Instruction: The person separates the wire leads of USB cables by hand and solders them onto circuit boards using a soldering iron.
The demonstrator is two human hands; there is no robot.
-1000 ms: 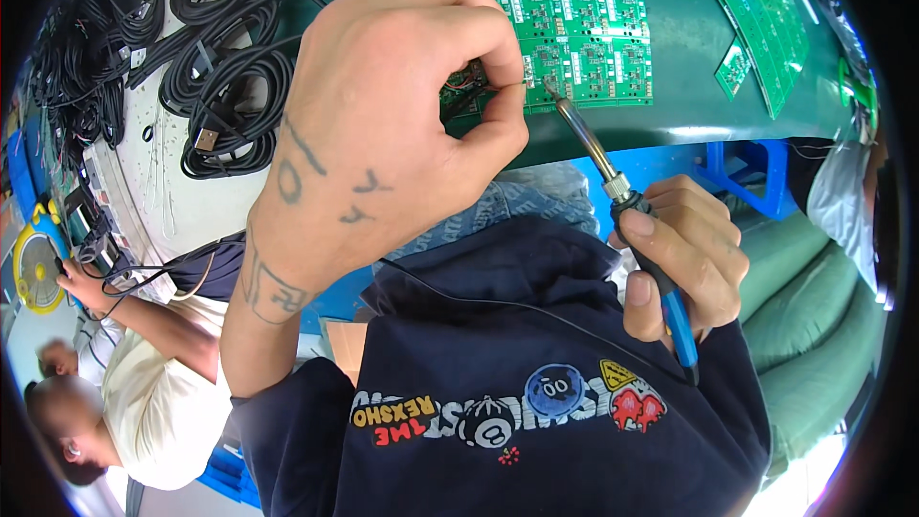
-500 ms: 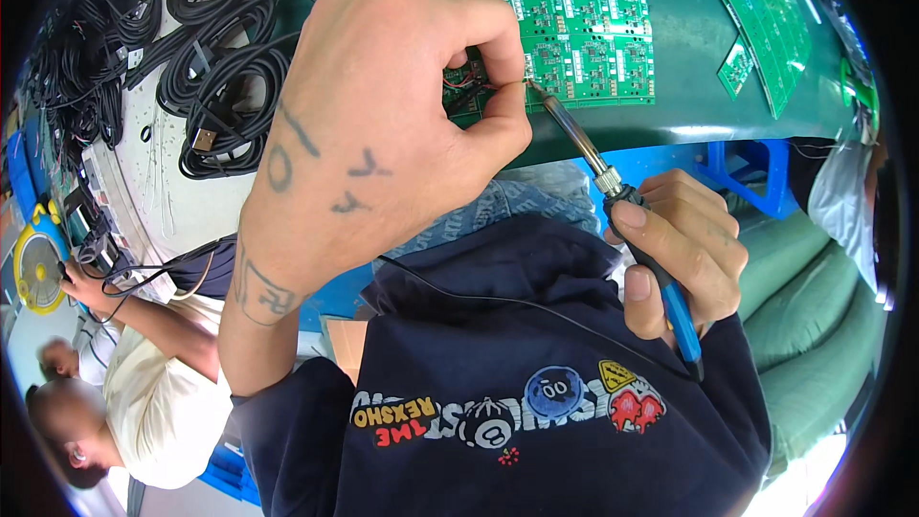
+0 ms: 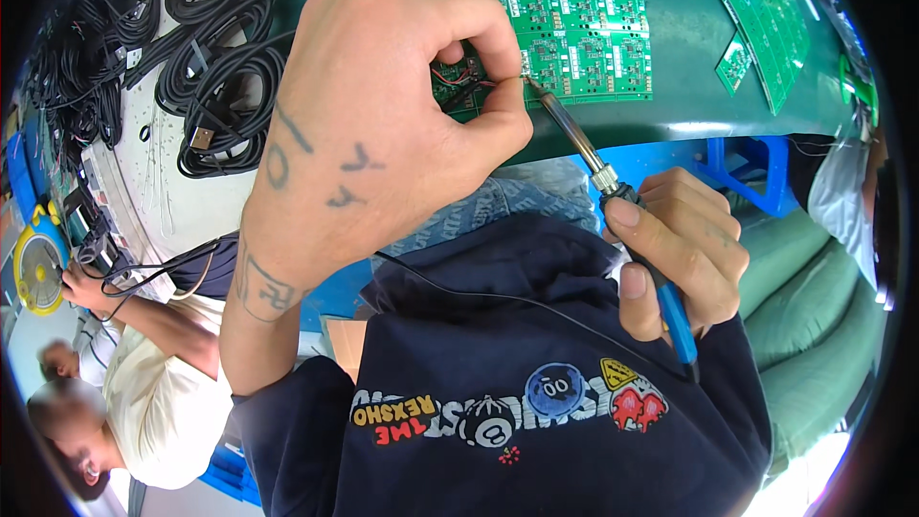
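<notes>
Observably, cables (image 3: 225, 124) lay at ten o'clock from centre; the left hand (image 3: 383, 96) pinched a wire (image 3: 486, 84) by the board (image 3: 593, 29), one o'clock; the iron (image 3: 605, 178), tip just beside the wire, was gripped by the right hand (image 3: 684, 254), three o'clock.

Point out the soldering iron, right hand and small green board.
Soldering iron (image 3: 604, 178), head view: metal collar.
Right hand (image 3: 687, 251), head view: curled fingers.
Small green board (image 3: 734, 65), head view: its centre.

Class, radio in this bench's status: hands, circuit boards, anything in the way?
Left hand pinching thin wire at green circuit boards. Right hand gripping soldering iron, tip beside that pinch. Left hand hiding some board area.
</notes>
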